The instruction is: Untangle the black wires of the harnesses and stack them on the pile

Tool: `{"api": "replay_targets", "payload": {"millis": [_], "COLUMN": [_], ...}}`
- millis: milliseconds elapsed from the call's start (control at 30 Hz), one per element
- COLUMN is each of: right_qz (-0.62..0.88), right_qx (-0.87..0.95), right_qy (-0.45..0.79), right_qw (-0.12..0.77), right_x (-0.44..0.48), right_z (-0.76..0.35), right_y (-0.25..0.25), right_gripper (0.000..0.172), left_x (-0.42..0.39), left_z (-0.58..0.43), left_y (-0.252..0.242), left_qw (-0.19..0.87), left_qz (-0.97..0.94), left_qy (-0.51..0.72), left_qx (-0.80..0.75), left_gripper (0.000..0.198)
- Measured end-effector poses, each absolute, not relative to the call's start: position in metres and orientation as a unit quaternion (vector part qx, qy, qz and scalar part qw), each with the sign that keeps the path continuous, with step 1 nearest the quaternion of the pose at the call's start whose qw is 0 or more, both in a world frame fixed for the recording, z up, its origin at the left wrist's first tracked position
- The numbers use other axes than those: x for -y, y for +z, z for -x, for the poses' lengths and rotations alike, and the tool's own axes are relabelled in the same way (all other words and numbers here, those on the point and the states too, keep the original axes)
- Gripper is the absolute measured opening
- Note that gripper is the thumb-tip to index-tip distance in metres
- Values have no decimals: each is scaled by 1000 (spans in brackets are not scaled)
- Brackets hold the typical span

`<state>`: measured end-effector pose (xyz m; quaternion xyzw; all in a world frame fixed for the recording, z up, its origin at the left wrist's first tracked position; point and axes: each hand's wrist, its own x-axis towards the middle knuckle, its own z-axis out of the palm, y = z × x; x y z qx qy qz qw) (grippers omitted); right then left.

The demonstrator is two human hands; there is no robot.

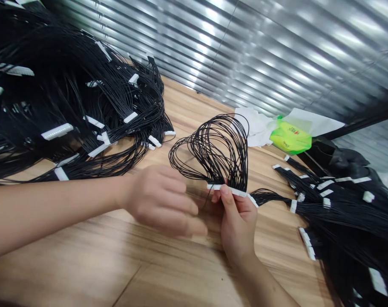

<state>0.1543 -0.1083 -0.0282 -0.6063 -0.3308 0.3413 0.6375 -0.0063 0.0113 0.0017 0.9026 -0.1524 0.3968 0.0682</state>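
Observation:
My right hand (237, 226) is closed on the white connector strip (232, 190) of a black wire harness (216, 149). The harness wires loop upward from the strip in a fan over the wooden table (123, 264). My left hand (163, 200) hovers just left of the strip, fingers loosely curled and slightly blurred, pointing toward the connector. I cannot see anything held in it.
A big heap of black harnesses with white connectors (59, 102) fills the left. A second pile (340, 204) lies at the right. White paper (256, 125) and a green packet (289, 137) sit near the ribbed metal wall (260, 47).

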Motion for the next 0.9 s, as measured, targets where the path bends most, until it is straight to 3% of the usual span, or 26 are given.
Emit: {"api": "replay_targets", "payload": {"millis": [100, 667, 900], "right_qz": [611, 600, 608], "right_qx": [330, 314, 303], "right_qy": [333, 338, 335], "right_qw": [638, 653, 652], "right_x": [108, 107, 105], "right_z": [-154, -157, -157], "right_y": [-27, -32, -30], "right_gripper": [23, 22, 25], "left_x": [-4, -9, -13], "left_z": [5, 8, 11], "left_y": [6, -1, -6], "left_qw": [13, 51, 118], "left_qz": [-893, -918, -910], "left_qy": [393, 340, 393], "left_qx": [219, 197, 52], "left_gripper": [11, 11, 21]}}
